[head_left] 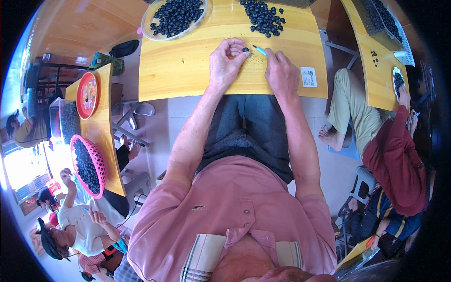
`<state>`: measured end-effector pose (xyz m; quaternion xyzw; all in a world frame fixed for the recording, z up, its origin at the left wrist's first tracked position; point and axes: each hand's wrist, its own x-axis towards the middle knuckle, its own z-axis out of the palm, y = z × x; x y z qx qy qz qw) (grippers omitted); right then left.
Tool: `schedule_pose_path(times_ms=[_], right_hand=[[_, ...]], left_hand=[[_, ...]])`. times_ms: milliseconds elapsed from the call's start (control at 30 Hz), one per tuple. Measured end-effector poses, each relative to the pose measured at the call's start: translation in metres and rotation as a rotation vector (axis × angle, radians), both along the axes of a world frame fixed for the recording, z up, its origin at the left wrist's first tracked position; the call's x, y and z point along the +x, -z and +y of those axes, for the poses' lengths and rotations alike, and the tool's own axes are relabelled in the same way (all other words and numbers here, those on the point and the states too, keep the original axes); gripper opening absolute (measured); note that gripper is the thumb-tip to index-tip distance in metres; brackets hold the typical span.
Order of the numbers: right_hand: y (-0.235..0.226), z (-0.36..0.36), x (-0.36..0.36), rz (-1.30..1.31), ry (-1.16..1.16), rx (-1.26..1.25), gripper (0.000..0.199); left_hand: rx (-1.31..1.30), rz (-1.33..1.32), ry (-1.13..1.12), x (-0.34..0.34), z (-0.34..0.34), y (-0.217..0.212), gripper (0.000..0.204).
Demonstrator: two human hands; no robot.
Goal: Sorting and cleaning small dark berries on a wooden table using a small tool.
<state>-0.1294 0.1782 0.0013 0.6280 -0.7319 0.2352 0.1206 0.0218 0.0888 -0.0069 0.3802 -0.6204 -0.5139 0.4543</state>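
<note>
My left hand (223, 66) is closed in a pinch, with a small dark round bead (245, 50) between thumb and fingers. My right hand (282, 73) grips a light-blue pen-like tool (260, 50), its thin dark tip pointing left toward the bead with a small gap between. Both hands are over the yellow wooden table (188, 70), near its front edge. Fine dark crumbs lie beneath them. Beyond my left hand, a round clear tub (143, 21) is heaped with dark beads. A loose pile of dark beads (264, 18) spreads on the wood beyond my right hand.
A white printed label (308, 77) is on the table, right of my right hand. At left, another table bears a red bowl (80, 96) and a pink basket (99, 162) of dark beads; a person sits beside it. At right, another person works at a table (371, 70).
</note>
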Motion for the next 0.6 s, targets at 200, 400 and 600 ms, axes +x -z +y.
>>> schedule_pose_path(times_ms=[200,400,600], right_hand=[[0.003,0.0,0.001,0.016,-0.028,-0.05,0.022],[0.009,0.005,0.0,0.026,-0.005,-0.063,0.025],[0.011,0.002,-0.001,0.023,-0.005,-0.079,0.026]], left_hand=[[-0.07,-0.053,-0.047,0.011,-0.001,-0.007,0.017],[-0.43,-0.162,-0.336,0.061,-0.081,-0.046,0.018],[-0.773,-0.531,-0.306,0.045,-0.121,-0.081,0.02]])
